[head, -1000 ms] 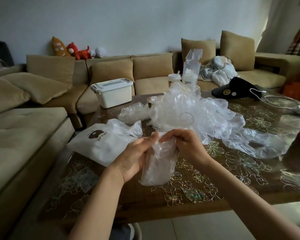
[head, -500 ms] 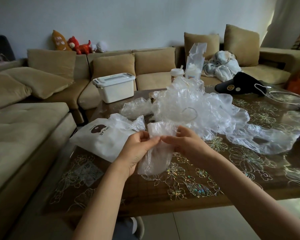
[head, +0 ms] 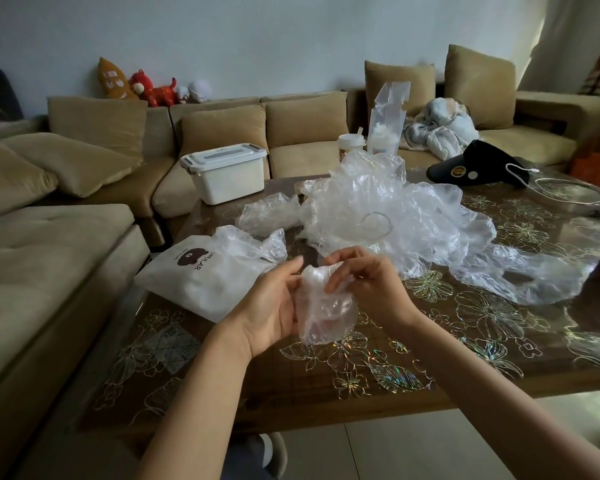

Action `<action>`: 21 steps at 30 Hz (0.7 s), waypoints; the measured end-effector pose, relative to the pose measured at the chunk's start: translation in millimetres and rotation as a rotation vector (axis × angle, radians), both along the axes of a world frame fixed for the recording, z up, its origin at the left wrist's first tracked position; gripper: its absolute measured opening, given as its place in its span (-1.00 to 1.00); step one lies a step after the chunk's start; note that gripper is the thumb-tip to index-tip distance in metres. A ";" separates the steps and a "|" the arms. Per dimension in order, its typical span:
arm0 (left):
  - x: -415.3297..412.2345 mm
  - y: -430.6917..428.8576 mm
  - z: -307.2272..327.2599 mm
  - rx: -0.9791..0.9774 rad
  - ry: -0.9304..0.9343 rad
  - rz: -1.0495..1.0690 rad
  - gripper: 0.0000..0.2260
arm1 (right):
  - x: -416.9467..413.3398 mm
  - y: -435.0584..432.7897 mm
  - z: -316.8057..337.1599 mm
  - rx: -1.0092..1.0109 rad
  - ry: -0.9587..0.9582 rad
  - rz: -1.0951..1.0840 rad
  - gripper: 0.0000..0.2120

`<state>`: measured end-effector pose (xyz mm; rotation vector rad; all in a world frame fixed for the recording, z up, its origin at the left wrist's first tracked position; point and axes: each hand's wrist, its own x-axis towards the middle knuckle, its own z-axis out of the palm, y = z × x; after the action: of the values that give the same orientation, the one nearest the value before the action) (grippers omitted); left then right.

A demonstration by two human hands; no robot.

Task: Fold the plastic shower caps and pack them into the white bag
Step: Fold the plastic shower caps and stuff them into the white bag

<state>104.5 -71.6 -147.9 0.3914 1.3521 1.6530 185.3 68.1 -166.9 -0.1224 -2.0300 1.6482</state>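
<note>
1. You are in the folding step. One cap (head: 321,313) is bunched into a narrow bundle between your hands, held above the near part of the table (head: 465,358), and it is not yet in the bag (head: 201,275).
2. The bag lies flat on the table just left of your hands. Crinkled plastic shows at its mouth, which faces right toward the pile (head: 395,216), so I judge that some caps are already packed.
3. Next move, as I read it: press the bundle flatter and tighter, then carry it left and slide it into that mouth. Thin plastic springs back, so you need a firm pinch until it is inside. The mouth looks slack, so one hand may have to hold it apart.
4. Your left hand (head: 274,306) is spread, palm toward the cap, with its fingers nearly straight and laid along the bundle's left side to support it. I cannot tell where the thumb sits.
5. Your right hand (head: 368,282) has its fingers curled and pinches the top of the cap, gathering its edge.
6. The pile of loose caps lies beyond and to the right, untouched by either hand, so a good deal of folding remains.
</note>
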 end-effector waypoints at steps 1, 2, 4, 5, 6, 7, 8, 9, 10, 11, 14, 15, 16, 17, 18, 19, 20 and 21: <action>0.3 0.5 -2.0 -0.009 0.040 -0.041 -0.62 | 0.9 0.4 -1.1 0.067 0.006 -0.006 -0.54; 2.3 1.0 -3.8 -0.020 0.075 -0.069 -0.63 | 1.8 1.2 -2.2 0.134 0.007 -0.004 -0.56; 4.1 2.5 -5.8 -0.043 0.106 -0.041 -0.71 | 3.9 4.1 -1.5 0.216 -0.024 0.034 -0.57; 4.3 2.9 -5.4 -0.046 0.107 -0.002 -0.73 | 5.6 6.8 -0.3 0.192 -0.052 0.081 -0.55; 3.6 3.0 -4.7 -0.037 0.105 0.026 -0.72 | 7.7 9.9 2.5 0.118 -0.079 0.134 -0.55; 2.3 3.1 -4.5 -0.016 0.101 0.051 -0.68 | 9.8 12.7 5.5 -0.014 -0.103 0.172 -0.60; 1.5 3.7 -3.4 0.004 0.108 0.084 -0.67 | 11.8 13.9 10.1 -0.165 -0.122 0.196 -0.69; 2.0 4.3 -1.5 0.025 0.119 0.121 -0.70 | 12.7 15.6 12.4 -0.284 -0.130 0.209 -0.76; 3.1 4.8 -0.4 0.037 0.130 0.161 -0.74 | 12.9 16.8 13.2 -0.339 -0.144 0.221 -0.73; 2.7 6.2 0.1 0.048 0.144 0.198 -0.78 | 11.2 17.7 13.6 -0.339 -0.177 0.239 -0.63; 4.6 8.6 -0.9 0.075 0.191 0.270 -0.80 | 9.5 11.8 14.0 -0.266 -0.270 0.280 -0.46; 4.9 9.8 -0.4 0.080 0.215 0.284 -0.80 | 8.4 10.0 14.8 -0.272 -0.262 0.300 -0.52; 4.7 11.1 0.2 0.076 0.231 0.299 -0.79 | 7.5 7.6 16.1 -0.281 -0.245 0.309 -0.58; 5.3 11.6 0.8 0.076 0.233 0.318 -0.80 | 6.2 5.5 14.9 -0.279 -0.225 0.290 -0.64; 5.6 13.0 2.1 0.084 0.224 0.335 -0.81 | 3.2 4.9 14.2 -0.265 -0.209 0.241 -0.69; 6.3 13.9 2.4 0.097 0.210 0.347 -0.81 | 0.1 4.8 11.5 -0.255 -0.198 0.186 -0.72; 6.5 14.6 2.4 0.104 0.196 0.356 -0.80 | -2.3 4.1 9.9 -0.261 -0.186 0.147 -0.74; 6.9 14.5 1.8 0.102 0.185 0.359 -0.81 | -3.4 2.0 8.0 -0.290 -0.169 0.128 -0.77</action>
<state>111.4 -57.0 -146.1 0.3846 1.5470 2.0278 181.9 70.1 -158.9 -0.2459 -1.9394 2.0699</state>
